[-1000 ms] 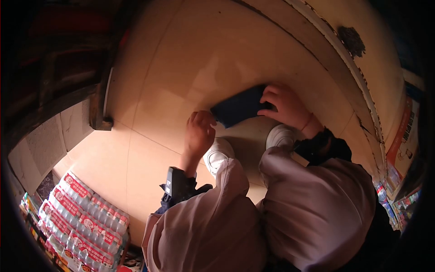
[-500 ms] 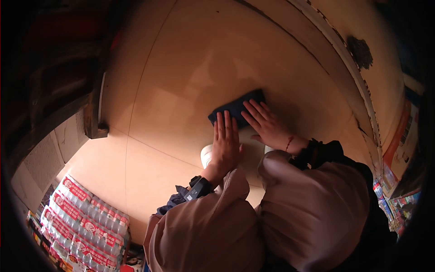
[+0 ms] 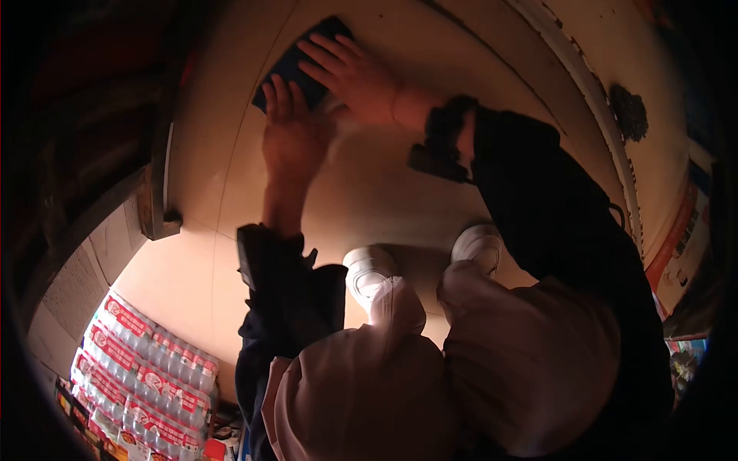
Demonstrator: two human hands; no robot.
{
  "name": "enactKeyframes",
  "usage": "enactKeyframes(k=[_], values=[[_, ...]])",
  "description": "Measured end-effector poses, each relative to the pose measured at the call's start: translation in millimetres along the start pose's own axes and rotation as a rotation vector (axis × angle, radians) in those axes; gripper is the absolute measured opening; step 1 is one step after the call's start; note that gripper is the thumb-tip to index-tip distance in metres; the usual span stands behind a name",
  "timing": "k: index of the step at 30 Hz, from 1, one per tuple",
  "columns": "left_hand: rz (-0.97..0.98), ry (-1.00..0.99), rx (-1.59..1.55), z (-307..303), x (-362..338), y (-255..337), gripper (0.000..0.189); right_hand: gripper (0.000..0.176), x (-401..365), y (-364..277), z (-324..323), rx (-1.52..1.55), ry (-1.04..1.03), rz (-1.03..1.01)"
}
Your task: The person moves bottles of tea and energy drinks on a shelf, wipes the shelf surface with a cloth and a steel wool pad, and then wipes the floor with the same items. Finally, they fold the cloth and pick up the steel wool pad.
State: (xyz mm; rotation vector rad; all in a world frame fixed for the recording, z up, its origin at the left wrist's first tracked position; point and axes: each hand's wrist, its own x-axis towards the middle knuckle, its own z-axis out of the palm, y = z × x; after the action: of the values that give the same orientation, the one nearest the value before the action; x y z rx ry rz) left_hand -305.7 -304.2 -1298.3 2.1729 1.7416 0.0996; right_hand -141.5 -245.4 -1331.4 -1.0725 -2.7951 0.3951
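Note:
A dark blue folded cloth [image 3: 289,67] lies flat on the tan floor [image 3: 400,184], toward the upper left of the view. My left hand [image 3: 296,146] rests its straight fingertips on the cloth's near end. Farther along it, my right hand [image 3: 361,86] lies with fingers spread over the cloth's right side. Both palms face down, and neither hand is wrapped around the cloth. Both arms reach forward in dark sleeves, with a dark band at the right wrist.
White shoes [image 3: 370,269] stand on the floor below my knees. Shrink-wrapped bottle packs [image 3: 146,376] with red labels are stacked at lower left. A dark wooden frame [image 3: 157,200] edges the left side. A dark clump [image 3: 629,113] sits at upper right, beyond a raised strip [image 3: 615,150].
Both hands have moved forward and to the left, sliding the cloth with them across the floor. My arms are now stretched out, and more of the shoes shows.

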Motion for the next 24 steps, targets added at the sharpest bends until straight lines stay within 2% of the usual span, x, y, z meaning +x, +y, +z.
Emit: enactKeyframes(k=[5, 8, 12, 14, 18, 19, 20, 22, 24], values=[[0.026, 0.001, -0.077, 3, -18, -2, 0.068, 0.088, -16, -4, -3, 0.049, -0.011, -0.026], [0.069, -0.052, 0.008, 17, -58, 20, 0.076, 0.088, -62, -26, -12, 0.064, -0.087, -0.015], [0.060, -0.105, -0.120, 38, -123, 60, 0.089, 0.090, -133, -66, -29, 0.113, -0.257, 0.046], [0.084, -0.150, -0.184, 46, -152, 73, 0.090, 0.090, -168, -85, -26, 0.156, -0.256, 0.063], [0.124, -0.156, -0.203, 40, -166, 80, 0.078, 0.090, -196, -102, -22, 0.219, -0.290, 0.108], [0.106, -0.061, -0.293, 38, -163, 76, 0.057, 0.090, -196, -102, -21, 0.211, -0.278, 0.109], [0.107, -0.061, -0.289, 38, -157, 62, 0.057, 0.090, -195, -103, -21, 0.212, -0.274, 0.109], [0.297, 0.025, -0.382, 33, -145, 14, 0.035, 0.090, -195, -104, -20, 0.211, -0.275, 0.125], [0.183, 0.120, -0.381, 2, -130, -25, 0.020, 0.090, -196, -102, -16, 0.207, -0.251, 0.114]])
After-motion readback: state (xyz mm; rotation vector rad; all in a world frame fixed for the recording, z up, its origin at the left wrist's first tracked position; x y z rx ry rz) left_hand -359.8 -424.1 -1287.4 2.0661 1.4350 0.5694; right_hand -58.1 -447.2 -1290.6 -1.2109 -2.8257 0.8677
